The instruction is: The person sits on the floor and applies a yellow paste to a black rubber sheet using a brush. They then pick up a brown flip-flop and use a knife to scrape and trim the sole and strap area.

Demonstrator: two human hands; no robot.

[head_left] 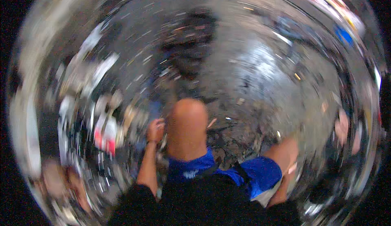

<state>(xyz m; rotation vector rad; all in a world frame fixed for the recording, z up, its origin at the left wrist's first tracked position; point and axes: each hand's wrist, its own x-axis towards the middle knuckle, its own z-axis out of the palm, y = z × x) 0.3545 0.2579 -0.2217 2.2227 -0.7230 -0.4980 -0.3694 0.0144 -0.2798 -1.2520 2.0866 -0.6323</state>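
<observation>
Grip by the left hand [155,130], blurred beside a knee [188,122], cannot be told, nor by the right hand [290,171]; a red-and-white item [106,134] is seen at the former's nine o'clock.

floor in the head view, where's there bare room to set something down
Despite blur, the barest-looking floor lies ahead, between the dark debris strip and the shiny patch; another streaked grey stretch borders that debris on its left. Crowded: left of the left hand, around the red-and-white item, and between the legs, among dark scraps.
</observation>
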